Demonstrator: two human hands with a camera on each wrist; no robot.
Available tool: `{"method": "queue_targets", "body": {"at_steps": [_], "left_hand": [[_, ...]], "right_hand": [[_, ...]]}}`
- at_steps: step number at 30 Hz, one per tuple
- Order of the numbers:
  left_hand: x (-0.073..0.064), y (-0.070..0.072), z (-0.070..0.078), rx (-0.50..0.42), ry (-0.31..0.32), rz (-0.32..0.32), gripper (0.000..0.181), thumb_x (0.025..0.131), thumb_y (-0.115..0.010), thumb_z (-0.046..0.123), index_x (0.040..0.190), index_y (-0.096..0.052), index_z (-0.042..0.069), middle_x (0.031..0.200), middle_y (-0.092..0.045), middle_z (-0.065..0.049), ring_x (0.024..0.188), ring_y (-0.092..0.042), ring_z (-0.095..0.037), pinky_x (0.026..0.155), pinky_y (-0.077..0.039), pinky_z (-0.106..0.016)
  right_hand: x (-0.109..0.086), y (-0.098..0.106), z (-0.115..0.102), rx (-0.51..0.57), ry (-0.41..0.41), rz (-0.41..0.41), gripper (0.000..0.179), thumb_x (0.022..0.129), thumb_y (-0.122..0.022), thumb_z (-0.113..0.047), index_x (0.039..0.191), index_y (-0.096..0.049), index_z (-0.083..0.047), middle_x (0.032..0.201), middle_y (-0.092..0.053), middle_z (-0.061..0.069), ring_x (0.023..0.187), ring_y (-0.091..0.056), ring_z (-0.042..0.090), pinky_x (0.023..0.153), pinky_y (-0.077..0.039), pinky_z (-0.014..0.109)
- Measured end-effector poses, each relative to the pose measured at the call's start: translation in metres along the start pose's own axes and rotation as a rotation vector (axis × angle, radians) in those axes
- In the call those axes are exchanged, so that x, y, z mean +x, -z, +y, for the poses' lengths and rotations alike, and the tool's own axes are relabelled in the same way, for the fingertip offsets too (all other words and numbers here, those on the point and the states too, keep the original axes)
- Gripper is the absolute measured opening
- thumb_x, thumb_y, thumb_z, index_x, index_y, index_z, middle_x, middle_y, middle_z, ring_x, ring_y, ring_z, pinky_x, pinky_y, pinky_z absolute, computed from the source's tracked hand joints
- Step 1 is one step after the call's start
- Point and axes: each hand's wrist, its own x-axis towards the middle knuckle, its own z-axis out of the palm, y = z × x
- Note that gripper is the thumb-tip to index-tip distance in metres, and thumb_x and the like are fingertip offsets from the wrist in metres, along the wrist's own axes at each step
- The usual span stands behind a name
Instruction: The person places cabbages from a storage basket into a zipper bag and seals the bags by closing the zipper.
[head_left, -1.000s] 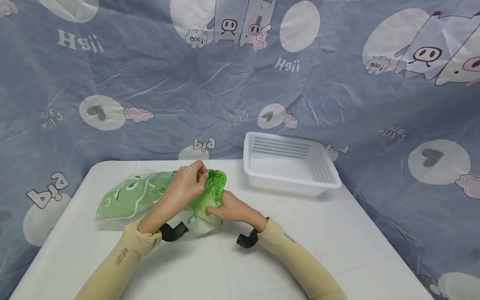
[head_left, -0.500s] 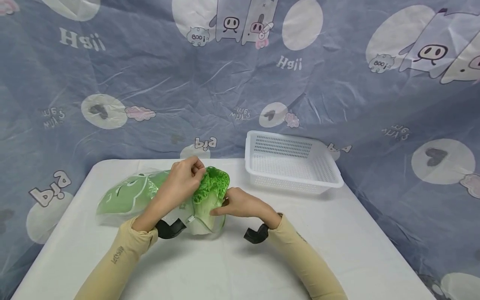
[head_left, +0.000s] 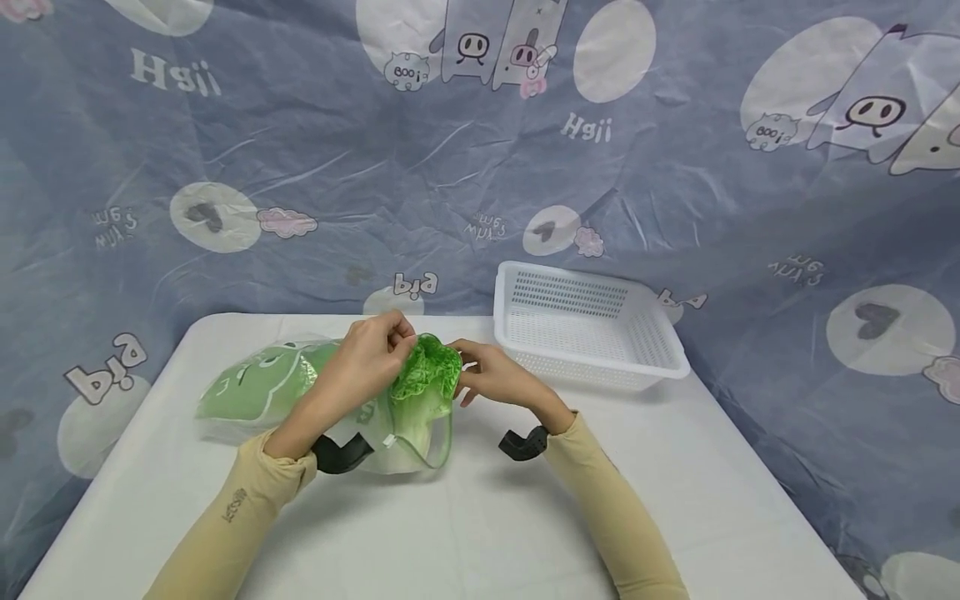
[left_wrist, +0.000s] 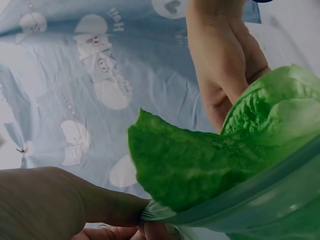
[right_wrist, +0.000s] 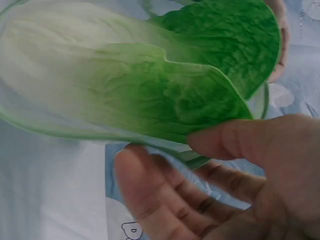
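A toy-like Chinese cabbage (head_left: 420, 400), pale at its base with crinkled green leaf tips, stands partly inside the mouth of a see-through bag (head_left: 255, 392) with a green cartoon face. My left hand (head_left: 375, 343) pinches the bag's edge beside the leaves; in the left wrist view the bunched clear film (left_wrist: 157, 212) shows between thumb and fingers. At the cabbage's right side is my right hand (head_left: 495, 375). In the right wrist view its thumb (right_wrist: 220, 142) touches a leaf edge, while its fingers (right_wrist: 150, 195) spread loosely outside the bag's green rim (right_wrist: 65, 132).
A white perforated plastic basket (head_left: 592, 364) stands at the back right of the white table (head_left: 570, 517). Behind the table hangs a blue-grey patterned cloth (head_left: 337, 150). Black wrist mounts (head_left: 341, 454) sit at both wrists.
My right hand has moved up from the cabbage's lower part to its leaf tips, its fingers loosening. The cabbage has turned more upright and the bag's green rim shows around it. The left hand keeps its pinch.
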Motion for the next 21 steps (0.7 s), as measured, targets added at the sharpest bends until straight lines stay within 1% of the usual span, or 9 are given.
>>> {"method": "queue_targets", "body": {"at_steps": [3, 4, 6, 9, 12, 14, 17, 19, 21], "left_hand": [[0.002, -0.002, -0.001, 0.003, -0.007, 0.002, 0.012, 0.095, -0.055, 0.01, 0.092, -0.063, 0.002, 0.074, -0.06, -0.005, 0.059, -0.052, -0.015, 0.054, -0.045, -0.028], [0.002, -0.002, -0.001, 0.005, -0.01, 0.005, 0.012, 0.094, -0.055, 0.01, 0.091, -0.063, 0.002, 0.074, -0.06, -0.005, 0.059, -0.052, -0.014, 0.054, -0.045, -0.028], [0.003, -0.003, -0.001, 0.004, -0.011, 0.01, 0.012, 0.094, -0.056, 0.01, 0.092, -0.064, 0.002, 0.074, -0.061, -0.005, 0.061, -0.053, -0.014, 0.055, -0.046, -0.028], [0.003, -0.003, -0.002, -0.007, -0.009, 0.029, 0.013, 0.095, -0.057, 0.012, 0.094, -0.065, 0.002, 0.076, -0.063, -0.006, 0.062, -0.054, -0.015, 0.057, -0.046, -0.028], [0.002, 0.0, -0.002, -0.032, -0.001, 0.055, 0.013, 0.095, -0.059, 0.015, 0.097, -0.065, 0.004, 0.079, -0.064, -0.006, 0.064, -0.055, -0.016, 0.059, -0.046, -0.029], [0.002, 0.002, -0.003, -0.039, -0.005, 0.078, 0.013, 0.095, -0.06, 0.017, 0.099, -0.065, 0.006, 0.08, -0.064, -0.006, 0.067, -0.055, -0.016, 0.061, -0.046, -0.029], [-0.001, 0.008, -0.001, -0.032, -0.014, 0.118, 0.012, 0.096, -0.06, 0.021, 0.097, -0.063, 0.01, 0.08, -0.063, -0.004, 0.068, -0.055, -0.016, 0.062, -0.046, -0.03], [-0.006, 0.013, 0.002, 0.003, -0.019, 0.15, 0.014, 0.096, -0.059, 0.023, 0.092, -0.06, 0.009, 0.078, -0.06, -0.004, 0.066, -0.054, -0.017, 0.061, -0.044, -0.03], [-0.012, 0.017, 0.006, 0.062, -0.02, 0.155, 0.018, 0.096, -0.06, 0.024, 0.087, -0.055, 0.009, 0.074, -0.057, -0.004, 0.062, -0.05, -0.017, 0.057, -0.042, -0.03]], "right_hand": [[0.004, -0.006, 0.005, -0.005, 0.039, 0.037, 0.033, 0.094, -0.051, 0.0, 0.125, -0.059, -0.007, 0.105, -0.067, 0.018, 0.077, -0.071, 0.025, 0.063, -0.06, 0.039], [0.005, -0.008, 0.006, -0.014, 0.046, 0.054, 0.03, 0.095, -0.052, -0.001, 0.124, -0.06, -0.007, 0.104, -0.068, 0.017, 0.074, -0.07, 0.021, 0.063, -0.06, 0.037], [0.007, -0.012, 0.007, -0.008, 0.047, 0.095, 0.026, 0.096, -0.053, -0.003, 0.12, -0.062, -0.004, 0.1, -0.069, 0.018, 0.07, -0.07, 0.018, 0.062, -0.06, 0.037], [0.01, -0.016, 0.008, 0.044, 0.057, 0.161, 0.022, 0.097, -0.054, -0.006, 0.116, -0.062, 0.0, 0.093, -0.071, 0.02, 0.064, -0.069, 0.018, 0.063, -0.06, 0.041], [0.012, -0.016, 0.007, 0.095, 0.072, 0.226, 0.017, 0.098, -0.055, -0.011, 0.107, -0.063, 0.002, 0.087, -0.072, 0.02, 0.062, -0.069, 0.019, 0.065, -0.059, 0.045], [0.012, -0.016, 0.004, 0.12, 0.066, 0.268, 0.017, 0.099, -0.054, -0.013, 0.101, -0.064, 0.001, 0.083, -0.071, 0.018, 0.061, -0.068, 0.02, 0.065, -0.059, 0.044], [0.012, -0.014, -0.002, 0.164, 0.033, 0.333, 0.017, 0.098, -0.053, -0.011, 0.099, -0.065, 0.001, 0.076, -0.07, 0.015, 0.061, -0.068, 0.02, 0.065, -0.06, 0.042], [0.011, -0.012, -0.005, 0.207, 0.005, 0.378, 0.017, 0.097, -0.053, -0.009, 0.1, -0.065, 0.003, 0.074, -0.069, 0.013, 0.06, -0.068, 0.02, 0.065, -0.06, 0.04], [0.01, -0.009, -0.008, 0.251, -0.022, 0.421, 0.017, 0.097, -0.055, -0.009, 0.101, -0.065, 0.004, 0.073, -0.069, 0.01, 0.059, -0.068, 0.019, 0.065, -0.06, 0.039]]}}
